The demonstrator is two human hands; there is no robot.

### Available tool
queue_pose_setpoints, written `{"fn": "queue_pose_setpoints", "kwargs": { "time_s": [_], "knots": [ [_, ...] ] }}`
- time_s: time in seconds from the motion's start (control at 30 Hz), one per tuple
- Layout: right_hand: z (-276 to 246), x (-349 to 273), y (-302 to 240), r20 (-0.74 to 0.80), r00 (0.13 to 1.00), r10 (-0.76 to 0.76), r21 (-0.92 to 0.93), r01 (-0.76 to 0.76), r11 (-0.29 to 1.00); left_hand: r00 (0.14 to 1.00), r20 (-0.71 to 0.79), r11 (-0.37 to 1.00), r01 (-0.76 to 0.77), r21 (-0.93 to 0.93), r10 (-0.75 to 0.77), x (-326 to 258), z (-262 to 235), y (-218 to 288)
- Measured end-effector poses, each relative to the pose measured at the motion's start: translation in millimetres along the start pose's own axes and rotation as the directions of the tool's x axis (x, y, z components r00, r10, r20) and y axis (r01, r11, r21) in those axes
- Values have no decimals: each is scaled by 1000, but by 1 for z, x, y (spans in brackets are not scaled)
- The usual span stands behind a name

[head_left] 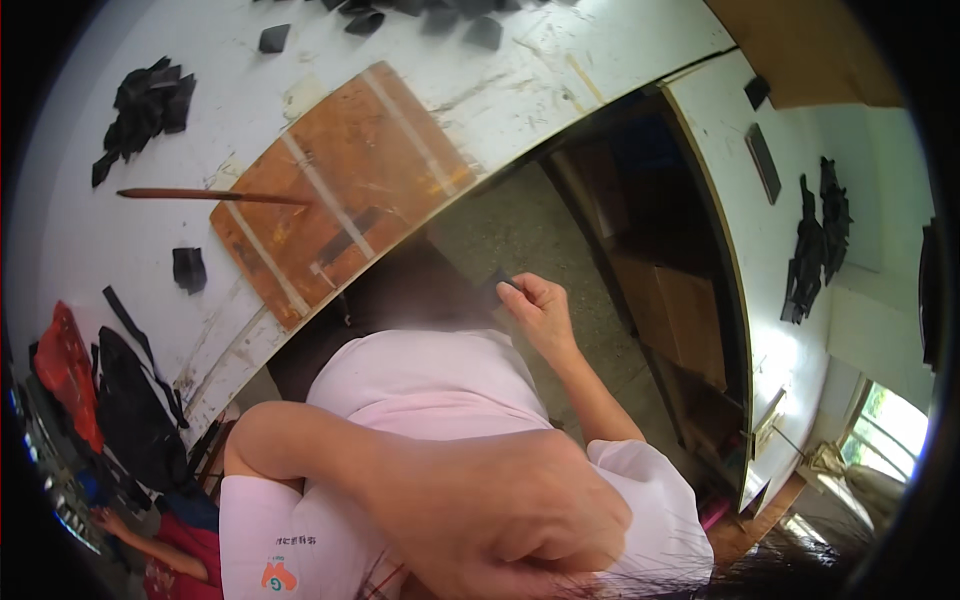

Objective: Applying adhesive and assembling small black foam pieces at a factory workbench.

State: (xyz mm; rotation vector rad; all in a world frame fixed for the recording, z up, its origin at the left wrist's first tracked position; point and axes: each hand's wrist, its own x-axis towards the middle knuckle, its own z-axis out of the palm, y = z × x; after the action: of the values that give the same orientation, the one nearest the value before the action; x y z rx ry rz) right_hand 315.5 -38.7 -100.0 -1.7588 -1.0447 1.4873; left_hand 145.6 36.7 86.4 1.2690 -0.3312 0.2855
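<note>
Friend: What does the room look like?

Me: I watch from far away. A white table [230, 105] is on the left, and a second table [718, 130] is on the right. Starting left, I see a red thing [68, 370], a black bag [140, 400], a black pile [145, 105], then a brown board [375, 140] with a pointed stick [200, 194] lying partly on it.

Friend: And the hands?

Me: The left hand [545, 505] is close to me. Its fingers look curled, but I can't tell if they hold anything. The right hand [540, 308] pinches a small black piece [499, 281], up in the air over the floor [590, 240] between the tables.

Friend: How far along is the work?

Me: Partway, I'd guess. Lots of bits lie about, and the pinched one isn't put down yet. I can't tell which are done and which are left.

Friend: Can you count?

Me: One board, one stick, one piece held. On the left table, two piles, counting the top pile [365, 20], and two loose bits: a near bit [188, 270] and a far bit [273, 38]. On the right table, two long rows [805, 255], one lone scrap [757, 92] and one flat block [763, 165]. The piles overlap, so I can't count inside them.
</note>
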Motion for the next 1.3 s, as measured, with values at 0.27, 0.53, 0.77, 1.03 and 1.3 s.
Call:
{"fn": "queue_pose_setpoints", "kwargs": {
  "time_s": [0.27, 0.53, 0.77, 1.03, 1.3],
  "knots": [
    [-10, 47, 19, 7, 997, 77, 140, -77, 987, 940, -340, 1000, -14, -15, 8, 11, 24, -11],
    [-81, 178, 5, -209, 976, -68, 116, 94, 989, 729, -674, 993, -87, 81, 120, -22, 30, -19],
    [-2, 109, 28, 107, 994, -22, 5, 21, 1000, 626, -690, 923, -343, 175, 364, -78, 34, 12],
    [82, 38, -45, 232, 951, -206, -73, 228, 971, -384, -619, 364, 917, -166, 685, -281, 0, -48],
    [120, 17, -86, 389, 873, -293, -157, 376, 913, -382, -726, 34, 895, -444, 572, -288, -17, -54]
  ]
}}
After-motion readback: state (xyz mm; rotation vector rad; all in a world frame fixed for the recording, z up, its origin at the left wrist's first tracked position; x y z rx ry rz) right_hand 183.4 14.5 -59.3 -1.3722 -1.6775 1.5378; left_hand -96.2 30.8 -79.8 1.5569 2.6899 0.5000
